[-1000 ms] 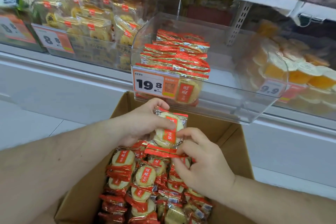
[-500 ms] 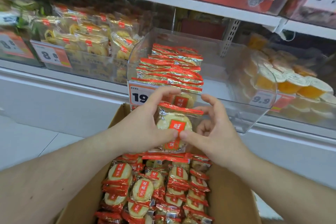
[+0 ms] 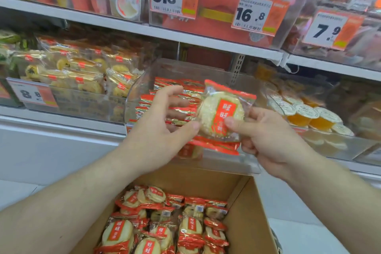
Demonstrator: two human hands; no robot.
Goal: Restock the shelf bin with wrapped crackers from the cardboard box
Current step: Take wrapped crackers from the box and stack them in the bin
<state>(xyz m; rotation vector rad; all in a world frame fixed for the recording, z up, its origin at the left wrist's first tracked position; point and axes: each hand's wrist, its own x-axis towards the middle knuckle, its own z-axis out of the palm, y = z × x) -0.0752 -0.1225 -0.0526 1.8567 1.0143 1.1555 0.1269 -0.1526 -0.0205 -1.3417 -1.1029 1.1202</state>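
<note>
A stack of wrapped crackers (image 3: 220, 115) in clear wrappers with red ends is held up between both hands, in front of the clear shelf bin (image 3: 185, 70). My right hand (image 3: 266, 136) pinches the stack's lower right side with thumb in front. My left hand (image 3: 158, 128) touches its left edge with the thumb tip, fingers spread and loosely bent. Inside the bin lies a pile of the same crackers (image 3: 175, 97). Below, the open cardboard box (image 3: 247, 212) holds several more crackers (image 3: 165, 227).
Left of the bin stands a bin of yellow wrapped pastries (image 3: 82, 74) with an 8.8 tag. To the right, jelly cups (image 3: 305, 113) fill another clear bin. The shelf above (image 3: 206, 41) carries price tags 9.8, 16.8 and 7.9.
Both hands lifted the crackers out of the cardboard box and up to the level of the shelf bin. The view tilted upward, showing the upper shelf.
</note>
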